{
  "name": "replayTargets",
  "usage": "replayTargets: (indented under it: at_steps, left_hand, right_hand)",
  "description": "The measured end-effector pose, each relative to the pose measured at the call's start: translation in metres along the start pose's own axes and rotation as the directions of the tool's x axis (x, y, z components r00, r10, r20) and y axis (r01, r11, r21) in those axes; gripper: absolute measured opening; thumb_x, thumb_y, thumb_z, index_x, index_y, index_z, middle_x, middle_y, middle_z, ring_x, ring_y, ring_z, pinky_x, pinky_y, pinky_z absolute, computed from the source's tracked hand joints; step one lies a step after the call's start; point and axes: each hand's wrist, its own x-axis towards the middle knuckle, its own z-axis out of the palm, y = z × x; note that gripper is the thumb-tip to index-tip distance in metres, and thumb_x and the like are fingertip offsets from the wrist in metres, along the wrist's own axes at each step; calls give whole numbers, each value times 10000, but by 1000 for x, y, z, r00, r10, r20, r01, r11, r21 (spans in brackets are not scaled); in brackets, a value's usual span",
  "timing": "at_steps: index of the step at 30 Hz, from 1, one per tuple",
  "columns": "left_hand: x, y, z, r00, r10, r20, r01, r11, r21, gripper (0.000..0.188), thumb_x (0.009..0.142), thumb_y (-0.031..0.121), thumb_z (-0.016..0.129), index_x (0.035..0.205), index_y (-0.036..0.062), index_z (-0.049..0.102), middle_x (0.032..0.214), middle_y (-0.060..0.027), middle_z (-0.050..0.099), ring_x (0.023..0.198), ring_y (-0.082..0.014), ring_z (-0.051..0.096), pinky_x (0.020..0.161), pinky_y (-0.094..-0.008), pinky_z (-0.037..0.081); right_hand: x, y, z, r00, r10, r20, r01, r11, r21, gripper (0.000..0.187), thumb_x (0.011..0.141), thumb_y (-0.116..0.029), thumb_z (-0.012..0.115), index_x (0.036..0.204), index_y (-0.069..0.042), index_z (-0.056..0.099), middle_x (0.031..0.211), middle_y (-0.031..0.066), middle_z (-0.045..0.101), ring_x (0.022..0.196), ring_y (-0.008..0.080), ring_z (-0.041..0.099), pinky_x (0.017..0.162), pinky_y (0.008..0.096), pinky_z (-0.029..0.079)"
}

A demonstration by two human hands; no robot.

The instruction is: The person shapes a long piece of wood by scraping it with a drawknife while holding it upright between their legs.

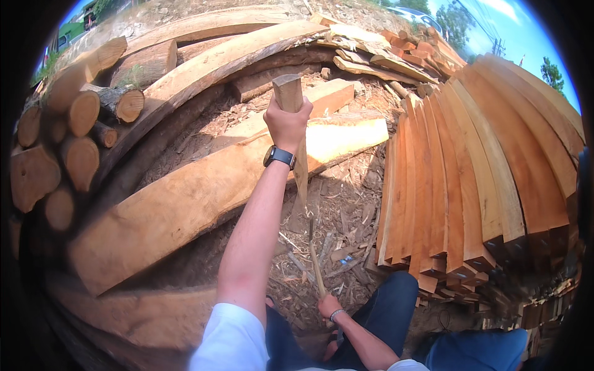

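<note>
My left hand [286,127], with a dark watch at its wrist, reaches far forward and is closed round the upper part of a squared wooden stake [301,176]. The stake's flat top sticks out above my fist, and its lower end narrows to a point over the chips. Close to my knees, my right hand [329,305] grips a wooden-handled blade [315,266]. Its narrow dark metal part points up, just below the stake's tip; seen edge-on, its exact kind is unclear. A small pale shaving hangs at the stake's tip.
A thick sawn beam [179,204] crosses behind my left forearm. Cut logs [82,114] are piled at the left. Long reddish boards [445,179] stack up at the right. Bark and wood chips [346,216] cover the ground. Blue cloth [476,349] shows at lower right.
</note>
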Motion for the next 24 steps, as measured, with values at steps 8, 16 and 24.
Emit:
replayTargets:
  at_steps: [8, 16, 24]
  left_hand:
    - [-2, 6, -1, 999, -53, 13, 53, 998, -19, 262, 719, 164, 742, 857, -23, 623, 678, -123, 683, 591, -199, 687, 589, -322, 544]
    - [-4, 11, 1, 996, -84, 22, 84, 996, -18, 291, 730, 193, 746, 882, -24, 625, 724, -148, 692, 658, -239, 703, 633, -339, 551]
    - [-1, -1, 3, 997, 27, -76, -20, 995, 96, 375, 750, 257, 767, 942, -28, 618, 791, -206, 697, 737, -328, 709, 662, -382, 552]
  right_hand:
    - [14, -3, 5, 805, -234, -545, 215, 972, -99, 309, 901, -172, 512, 977, 127, 525, 755, 328, 634, 715, 440, 668, 648, 514, 541]
    - [27, 23, 17, 906, -190, -377, 153, 980, -125, 309, 903, -186, 521, 1003, 106, 509, 781, 339, 629, 723, 460, 656, 681, 529, 539]
    - [15, 5, 6, 999, -15, -39, 13, 999, -42, 292, 912, -192, 520, 1037, 68, 471, 773, 338, 619, 740, 502, 624, 680, 562, 510]
